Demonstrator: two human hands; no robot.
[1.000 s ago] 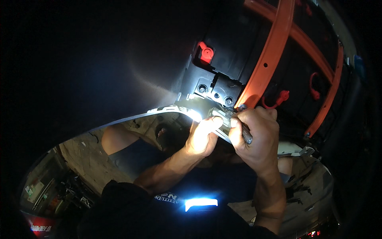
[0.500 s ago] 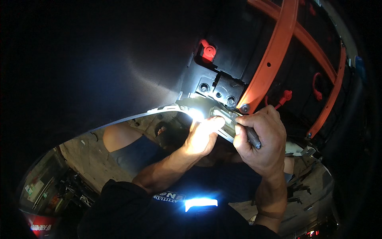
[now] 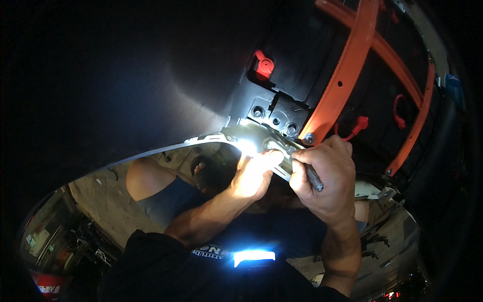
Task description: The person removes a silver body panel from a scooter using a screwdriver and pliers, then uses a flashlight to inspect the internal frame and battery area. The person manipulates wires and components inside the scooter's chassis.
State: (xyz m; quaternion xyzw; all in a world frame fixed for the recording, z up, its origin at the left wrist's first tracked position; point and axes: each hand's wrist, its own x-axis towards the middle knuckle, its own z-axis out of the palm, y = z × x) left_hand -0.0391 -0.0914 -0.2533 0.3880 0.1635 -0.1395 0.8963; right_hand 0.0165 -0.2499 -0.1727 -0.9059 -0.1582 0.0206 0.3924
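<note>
My left hand point(image 3: 254, 173) is closed on the edge of a pale panel point(image 3: 255, 131), thumb on top. Strong light washes out its fingers. Beside it, my right hand point(image 3: 329, 178) pinches a slim dark pen-like tool point(image 3: 314, 178) between thumb and fingers. The tool slants, its rear end toward me and its front end against or just over the panel, near the left thumb. Whether the tip touches cannot be made out. Just beyond the hands is a black bracket point(image 3: 288, 111) with bolts, next to the lower end of an orange metal bar point(image 3: 346, 75).
Red caps point(image 3: 264, 65) and a red-capped cable point(image 3: 359, 124) sit on the black housing behind the bars. A second orange bar point(image 3: 412, 128) stands at the right. A large dark surface point(image 3: 126, 90) spans the left. Below, a bent knee point(image 3: 146, 178) shows above the littered floor.
My right hand and the tool have shifted slightly left, along the panel. The left hand keeps its hold in nearly the same place.
</note>
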